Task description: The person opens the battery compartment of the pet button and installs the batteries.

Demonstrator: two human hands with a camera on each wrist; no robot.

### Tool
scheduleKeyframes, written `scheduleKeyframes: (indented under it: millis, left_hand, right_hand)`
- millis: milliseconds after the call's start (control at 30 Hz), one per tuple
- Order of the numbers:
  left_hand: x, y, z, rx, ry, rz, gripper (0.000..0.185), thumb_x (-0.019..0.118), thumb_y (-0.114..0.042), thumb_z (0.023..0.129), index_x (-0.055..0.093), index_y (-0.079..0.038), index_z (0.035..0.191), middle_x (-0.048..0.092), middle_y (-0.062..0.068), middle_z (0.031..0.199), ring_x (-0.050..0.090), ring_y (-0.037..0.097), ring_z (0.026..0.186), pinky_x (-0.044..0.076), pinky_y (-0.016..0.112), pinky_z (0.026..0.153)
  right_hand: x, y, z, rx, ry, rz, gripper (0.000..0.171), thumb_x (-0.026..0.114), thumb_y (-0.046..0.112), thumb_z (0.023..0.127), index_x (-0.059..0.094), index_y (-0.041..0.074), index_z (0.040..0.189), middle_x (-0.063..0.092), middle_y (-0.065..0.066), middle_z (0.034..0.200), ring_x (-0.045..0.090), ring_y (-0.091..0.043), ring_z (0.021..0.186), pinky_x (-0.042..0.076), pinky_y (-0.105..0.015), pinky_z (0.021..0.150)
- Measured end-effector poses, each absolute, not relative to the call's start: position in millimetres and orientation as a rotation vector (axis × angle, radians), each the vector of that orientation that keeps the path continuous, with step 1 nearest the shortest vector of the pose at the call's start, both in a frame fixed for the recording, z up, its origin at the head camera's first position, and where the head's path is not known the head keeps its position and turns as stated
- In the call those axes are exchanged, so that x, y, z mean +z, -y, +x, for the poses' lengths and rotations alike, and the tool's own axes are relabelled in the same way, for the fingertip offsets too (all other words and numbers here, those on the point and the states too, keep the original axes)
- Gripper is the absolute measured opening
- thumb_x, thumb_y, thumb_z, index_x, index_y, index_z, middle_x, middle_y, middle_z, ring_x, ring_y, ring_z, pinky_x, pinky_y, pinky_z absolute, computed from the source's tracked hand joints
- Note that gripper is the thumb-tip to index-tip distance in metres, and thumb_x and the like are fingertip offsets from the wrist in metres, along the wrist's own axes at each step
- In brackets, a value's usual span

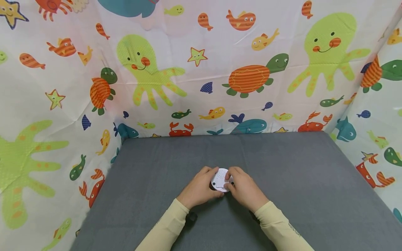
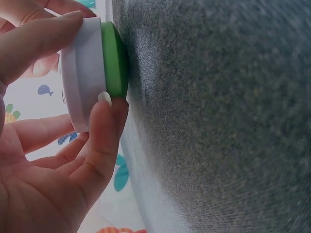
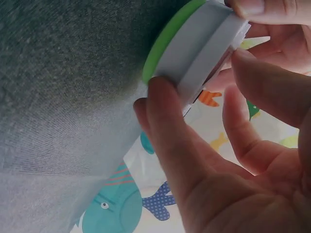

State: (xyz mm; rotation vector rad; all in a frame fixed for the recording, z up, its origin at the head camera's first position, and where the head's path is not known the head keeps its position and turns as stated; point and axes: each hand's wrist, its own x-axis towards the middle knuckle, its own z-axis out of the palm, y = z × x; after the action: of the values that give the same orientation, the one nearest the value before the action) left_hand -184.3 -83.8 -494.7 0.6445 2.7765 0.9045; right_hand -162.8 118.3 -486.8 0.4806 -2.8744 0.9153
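Between both hands is a round sound button [image 1: 220, 178], its flat white back facing up in the head view. That back has a patch of small holes, dark screw spots and the outline of a cover. In the left wrist view the green dome [image 2: 115, 60] faces the table below the white casing [image 2: 87, 73]. My left hand [image 1: 200, 188] grips the casing's left side, thumb at the near edge. On the other side, my right hand [image 1: 246, 188] holds the button's rim with some fingers, while its thumb and a curled finger touch the back near the cover outline.
Grey cloth covers the table [image 1: 157, 167]. A white curtain [image 1: 176, 62] with printed sea animals hangs behind and along both sides. Dark straps or cameras [image 1: 191, 218] sit beneath the wrists, near the cream sleeves [image 1: 168, 226].
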Motion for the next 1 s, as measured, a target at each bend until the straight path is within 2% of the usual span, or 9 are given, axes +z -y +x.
scheduleKeyframes:
  millis: [167, 500, 867, 1000]
  left_hand:
    - [-496.6, 84.5, -185.0, 0.914, -2.787, 0.676, 0.091, 0.094, -0.025, 0.086, 0.049, -0.007, 0.162, 0.062, 0.009, 0.143, 0.063, 0.017, 0.115, 0.057, 0.035, 0.1]
    - [-493.5, 85.1, -183.0, 0.887, -2.786, 0.681, 0.09, 0.093, -0.027, 0.088, 0.047, -0.008, 0.164, 0.062, 0.007, 0.142, 0.061, 0.015, 0.111, 0.056, 0.031, 0.097]
    - [-491.6, 84.5, -182.4, 0.9, -2.772, 0.685, 0.089, 0.091, -0.026, 0.089, 0.047, -0.008, 0.164, 0.061, 0.007, 0.141, 0.06, 0.014, 0.108, 0.054, 0.028, 0.093]
    - [-492.1, 85.3, -184.2, 0.919, -2.758, 0.667, 0.089, 0.092, -0.026, 0.088, 0.048, -0.006, 0.163, 0.062, 0.008, 0.141, 0.06, 0.015, 0.108, 0.054, 0.03, 0.094]
  right_hand:
    - [-486.1, -117.1, -164.5, 0.948, 2.902, 0.439, 0.024, 0.084, 0.009, 0.094, 0.063, 0.012, 0.103, 0.066, -0.006, 0.109, 0.055, -0.014, 0.081, 0.049, -0.031, 0.071]
    - [-486.6, -115.5, -165.4, 0.973, 2.918, 0.397, 0.026, 0.086, 0.01, 0.092, 0.061, 0.011, 0.102, 0.06, -0.002, 0.094, 0.048, -0.014, 0.074, 0.042, -0.027, 0.065]
    - [-488.5, -115.0, -165.5, 0.952, 2.901, 0.44, 0.027, 0.086, 0.009, 0.092, 0.061, 0.011, 0.1, 0.061, -0.002, 0.094, 0.05, -0.013, 0.075, 0.043, -0.028, 0.066]
    - [-489.0, -119.5, -167.0, 0.967, 2.909, 0.492, 0.026, 0.086, 0.014, 0.094, 0.061, 0.012, 0.102, 0.062, -0.002, 0.097, 0.052, -0.013, 0.078, 0.045, -0.027, 0.068]
